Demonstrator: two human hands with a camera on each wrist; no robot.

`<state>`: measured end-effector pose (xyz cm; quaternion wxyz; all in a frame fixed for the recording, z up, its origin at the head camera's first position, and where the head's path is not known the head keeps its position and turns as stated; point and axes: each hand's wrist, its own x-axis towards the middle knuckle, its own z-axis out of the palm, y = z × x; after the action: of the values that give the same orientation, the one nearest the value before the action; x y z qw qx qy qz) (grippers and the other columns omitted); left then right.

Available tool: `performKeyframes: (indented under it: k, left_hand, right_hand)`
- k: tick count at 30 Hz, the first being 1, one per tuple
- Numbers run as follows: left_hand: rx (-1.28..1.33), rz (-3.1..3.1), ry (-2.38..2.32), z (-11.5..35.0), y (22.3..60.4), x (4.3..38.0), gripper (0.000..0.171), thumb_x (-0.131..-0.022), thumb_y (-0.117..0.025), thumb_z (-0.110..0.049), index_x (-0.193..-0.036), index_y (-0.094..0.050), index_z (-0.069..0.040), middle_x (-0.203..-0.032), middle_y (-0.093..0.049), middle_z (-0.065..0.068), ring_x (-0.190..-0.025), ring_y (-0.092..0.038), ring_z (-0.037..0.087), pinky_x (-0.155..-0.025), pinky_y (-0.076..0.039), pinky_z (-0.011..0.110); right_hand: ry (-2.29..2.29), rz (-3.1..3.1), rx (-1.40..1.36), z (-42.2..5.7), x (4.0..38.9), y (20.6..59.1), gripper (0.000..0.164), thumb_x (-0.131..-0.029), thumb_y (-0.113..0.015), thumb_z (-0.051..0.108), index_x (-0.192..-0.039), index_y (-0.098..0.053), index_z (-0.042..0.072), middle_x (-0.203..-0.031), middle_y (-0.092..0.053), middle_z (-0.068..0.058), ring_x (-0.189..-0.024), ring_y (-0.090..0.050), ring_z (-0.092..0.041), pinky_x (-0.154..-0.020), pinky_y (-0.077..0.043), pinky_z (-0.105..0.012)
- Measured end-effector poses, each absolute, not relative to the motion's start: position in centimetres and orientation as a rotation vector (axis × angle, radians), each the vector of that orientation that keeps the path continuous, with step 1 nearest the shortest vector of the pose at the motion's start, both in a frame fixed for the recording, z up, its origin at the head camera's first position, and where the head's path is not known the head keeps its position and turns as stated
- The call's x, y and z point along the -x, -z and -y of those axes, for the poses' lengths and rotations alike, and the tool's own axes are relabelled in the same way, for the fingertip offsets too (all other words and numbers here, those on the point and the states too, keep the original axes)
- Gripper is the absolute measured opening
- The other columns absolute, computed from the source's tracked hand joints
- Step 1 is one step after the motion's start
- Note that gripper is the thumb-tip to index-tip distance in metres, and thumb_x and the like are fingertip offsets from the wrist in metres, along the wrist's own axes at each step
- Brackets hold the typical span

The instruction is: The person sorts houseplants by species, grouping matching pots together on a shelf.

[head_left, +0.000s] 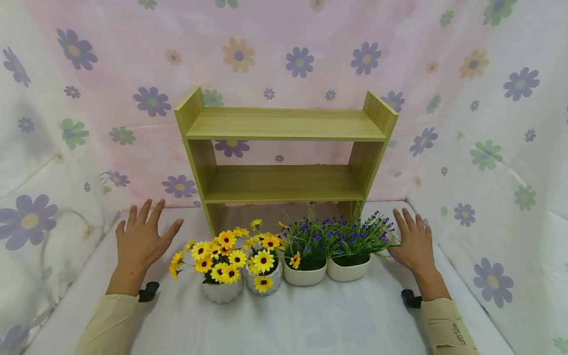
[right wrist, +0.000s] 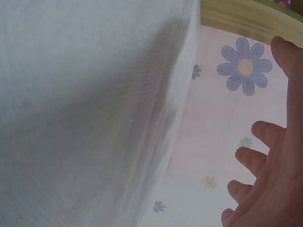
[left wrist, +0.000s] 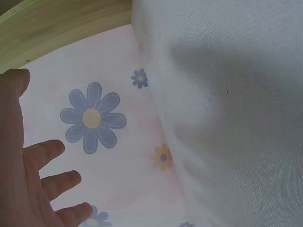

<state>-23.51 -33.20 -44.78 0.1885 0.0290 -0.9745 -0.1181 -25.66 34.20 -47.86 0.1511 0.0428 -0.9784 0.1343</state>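
- Nearest the left hand, we see the first white pot, filled with yellow flowers, a few blooms leaning out toward the thumb.
- Next in line from that hand, we find the second white pot, packed with more yellow flowers, one bloom hanging over its front.
- Farther on, toward the right hand, we see the first cream pot and, just beside it, the second cream pot, each holding purple flowers amid thin green stems.
- We see the left hand released, fingers straight and fanned out, thumb angled in toward the yellow blooms.
- We see the right hand released too, its fingers extended forward; stems from the second cream pot reach its inner edge, and we cannot tell whether they touch.
- All four pots stand in a row between the hands, on the white cloth, roughly level with the wrists.
- Beyond the pots, midway between both hands, we see a wooden shelf standing before a flower-printed backdrop.
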Motion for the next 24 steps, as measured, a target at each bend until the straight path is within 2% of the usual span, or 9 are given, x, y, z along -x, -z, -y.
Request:
performKeyframes:
  k: [5, 15, 24]
  left_hand:
    - [-0.057, 2.693, 0.342, 32.99, 44.64, 23.53, 0.083, -0.104, -0.05, -0.064, -0.164, -0.037, -0.009, -0.166, -0.034, 0.028, -0.153, -0.025, 0.058, -0.114, -0.024, 0.082]
    - [-0.004, 2.638, 0.409, 32.72, 44.67, 23.67, 0.077, -0.103, -0.059, -0.057, -0.154, -0.048, 0.001, -0.157, -0.045, 0.03, -0.146, -0.036, 0.055, -0.11, -0.032, 0.08]
    - [0.041, 2.608, 0.511, 32.43, 44.53, 23.75, 0.073, -0.103, -0.064, -0.052, -0.15, -0.052, 0.003, -0.152, -0.049, 0.031, -0.136, -0.046, 0.056, -0.11, -0.037, 0.076]
  right_hand:
    - [-0.385, 2.783, -0.158, -34.26, 25.74, 47.88, 0.1, -0.075, -0.08, 0.015, -0.164, -0.034, 0.007, -0.165, -0.034, -0.03, -0.15, -0.024, -0.062, -0.117, -0.017, -0.082]
    - [-0.443, 2.714, -0.185, -34.11, 25.75, 47.87, 0.093, -0.07, -0.081, 0.007, -0.156, -0.046, -0.001, -0.155, -0.046, -0.033, -0.141, -0.039, -0.062, -0.113, -0.025, -0.083]
    - [-0.504, 2.656, -0.232, -33.9, 25.57, 47.64, 0.08, -0.072, -0.081, 0.001, -0.147, -0.054, -0.006, -0.144, -0.056, -0.032, -0.129, -0.052, -0.056, -0.108, -0.042, -0.072]
